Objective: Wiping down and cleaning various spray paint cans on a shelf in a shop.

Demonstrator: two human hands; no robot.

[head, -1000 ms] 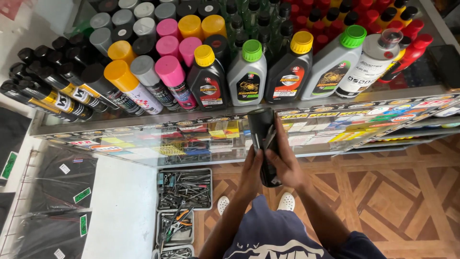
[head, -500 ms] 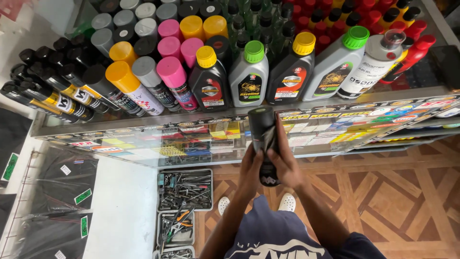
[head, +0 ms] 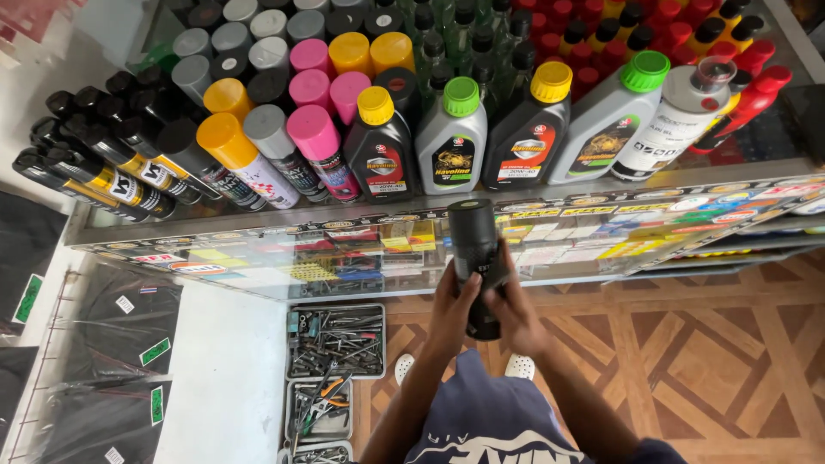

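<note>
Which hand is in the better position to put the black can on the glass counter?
Probably the left hand: it wraps the middle of the black can, thumb across the front, so it could carry it alone. The right hand only cups the lower end. The glass counter lies just ahead.

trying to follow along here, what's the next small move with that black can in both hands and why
Probably lift the black spray can forward onto the glass counter. Both the left hand and the right hand hold it upright just in front of the counter's edge, below the rows of cans and bottles.
</note>
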